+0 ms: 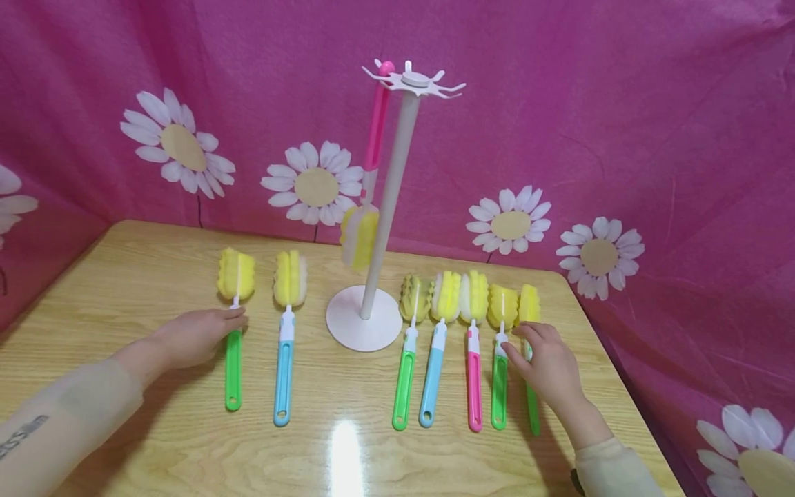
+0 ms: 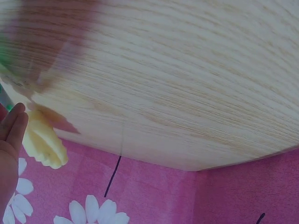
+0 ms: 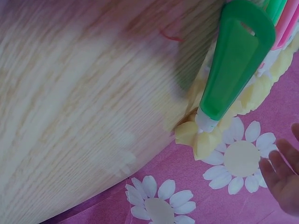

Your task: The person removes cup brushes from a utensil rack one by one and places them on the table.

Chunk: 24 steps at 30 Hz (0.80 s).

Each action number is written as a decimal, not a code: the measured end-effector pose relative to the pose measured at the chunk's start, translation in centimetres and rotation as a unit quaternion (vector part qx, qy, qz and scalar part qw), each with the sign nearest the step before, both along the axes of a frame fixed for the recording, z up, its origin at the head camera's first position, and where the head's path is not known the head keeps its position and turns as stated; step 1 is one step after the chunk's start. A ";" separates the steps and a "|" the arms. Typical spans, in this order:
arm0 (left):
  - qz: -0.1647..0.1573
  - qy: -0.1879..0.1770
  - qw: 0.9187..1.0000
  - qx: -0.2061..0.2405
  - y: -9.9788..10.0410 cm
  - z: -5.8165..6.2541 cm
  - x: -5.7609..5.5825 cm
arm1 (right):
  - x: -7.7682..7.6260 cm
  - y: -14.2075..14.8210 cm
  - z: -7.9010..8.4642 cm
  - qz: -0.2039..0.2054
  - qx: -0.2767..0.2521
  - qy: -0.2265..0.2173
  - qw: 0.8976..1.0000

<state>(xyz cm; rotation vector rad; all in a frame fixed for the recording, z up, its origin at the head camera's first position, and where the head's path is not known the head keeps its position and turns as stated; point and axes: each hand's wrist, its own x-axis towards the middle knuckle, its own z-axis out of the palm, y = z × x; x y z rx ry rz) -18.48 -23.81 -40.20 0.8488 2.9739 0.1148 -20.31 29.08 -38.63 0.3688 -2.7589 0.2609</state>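
At the left, my left hand (image 1: pixel 197 337) lies across the neck of a sponge bottle brush with a green handle (image 1: pixel 232 373); its visible fingers are straight and its thumb is hidden. The left wrist view shows those fingertips (image 2: pixel 17 122) beside the yellow sponge head (image 2: pixel 44 140). At the right end of a row of brushes, my right hand (image 1: pixel 549 359) hovers over the outermost green-handled brush (image 1: pixel 533 407), fingers spread. Its thumb is near another green-handled brush (image 1: pixel 499 393). A green handle (image 3: pixel 236 60) fills the upper right of the right wrist view, apart from the fingers (image 3: pixel 280 168).
A white stand (image 1: pixel 397 186) with hooks rises mid-table, a pink-handled brush (image 1: pixel 375 131) hanging from it. Left of its base (image 1: pixel 348 331) lies a blue-handled brush (image 1: pixel 283 379). Green, blue (image 1: pixel 431 379) and pink (image 1: pixel 475 386) handles lie to the right. A pink flowered cloth (image 1: pixel 559 103) surrounds the table.
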 end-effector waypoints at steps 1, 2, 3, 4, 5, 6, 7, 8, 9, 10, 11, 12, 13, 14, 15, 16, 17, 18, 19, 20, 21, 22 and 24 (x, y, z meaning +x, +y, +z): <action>-0.005 0.007 1.000 0.000 0.0 0.0 0.0 | 0.0 0.0 0.0 0.004 -0.001 0.004 1.000; -0.007 0.014 1.000 0.002 0.0 0.0 -0.1 | -0.1 0.1 0.0 0.008 -0.003 0.009 1.000; -0.010 0.019 1.000 0.003 0.1 0.0 -0.1 | -0.1 0.1 -0.1 0.013 -0.005 0.014 1.000; -0.011 0.023 1.000 0.005 0.1 -0.1 -0.2 | -0.1 0.1 -0.1 0.018 -0.006 0.020 1.000; -0.012 0.026 1.000 0.006 0.1 -0.1 -0.2 | -0.2 0.2 -0.2 0.023 -0.008 0.027 0.999; -0.012 0.028 1.000 0.006 0.1 -0.1 -0.2 | -0.2 0.2 -0.2 0.027 -0.009 0.033 0.999; -0.012 0.031 0.999 0.004 0.1 -0.2 -0.3 | -0.3 0.3 -0.3 0.030 -0.010 0.039 0.999; -0.013 0.034 0.999 0.003 0.1 -0.2 -0.3 | -0.3 0.3 -0.3 0.032 -0.012 0.043 0.999; -0.014 0.039 0.999 0.000 0.1 -0.2 -0.3 | -0.3 0.3 -0.4 0.034 -0.013 0.046 0.998; -0.017 0.045 0.999 -0.002 0.0 -0.3 -0.3 | -0.3 0.3 -0.4 0.034 -0.014 0.046 0.998; -0.020 0.051 0.998 -0.004 0.0 -0.3 -0.3 | -0.3 0.3 -0.4 0.033 -0.015 0.041 0.998; -0.023 0.058 0.998 -0.006 0.0 -0.3 -0.4 | -0.3 0.2 -0.4 0.032 -0.017 0.037 0.999; -0.028 0.068 0.997 -0.007 -0.1 -0.4 -0.4 | -0.3 0.2 -0.4 0.031 -0.018 0.032 0.999; -0.031 0.080 0.996 -0.006 -0.1 -0.4 -0.5 | -0.3 0.2 -0.3 0.029 -0.019 0.027 0.999; -0.030 0.087 0.996 -0.006 0.0 -0.2 -0.6 | -0.3 0.1 -0.3 0.028 -0.019 0.022 0.999; -0.028 0.090 0.996 -0.006 0.1 0.1 -0.7 | -0.2 0.1 -0.2 0.027 -0.019 0.018 0.999; -0.024 0.095 0.995 -0.003 0.2 0.5 -0.9 | -0.2 0.1 -0.2 0.026 -0.019 0.015 0.999; -0.016 0.098 0.995 -0.001 0.5 1.2 -1.2 | -0.2 0.0 -0.2 0.027 -0.019 0.015 0.999; -0.008 0.104 0.995 0.006 0.8 1.9 -1.5 | -0.2 0.0 -0.1 0.027 -0.020 0.013 0.999; 0.008 0.106 0.994 0.014 1.2 2.9 -1.8 | -0.3 0.0 -0.1 0.027 -0.019 0.012 0.999; 0.023 0.104 0.994 0.027 1.7 4.0 -2.3 | -0.3 0.0 -0.1 0.026 -0.018 0.008 0.999; 0.040 0.103 0.993 0.045 2.3 5.1 -2.7 | -0.3 -0.1 -0.1 0.023 -0.019 0.003 1.000; 0.077 0.095 0.988 0.098 3.6 7.4 -3.8 | -0.3 -0.2 0.0 0.017 -0.020 -0.011 1.000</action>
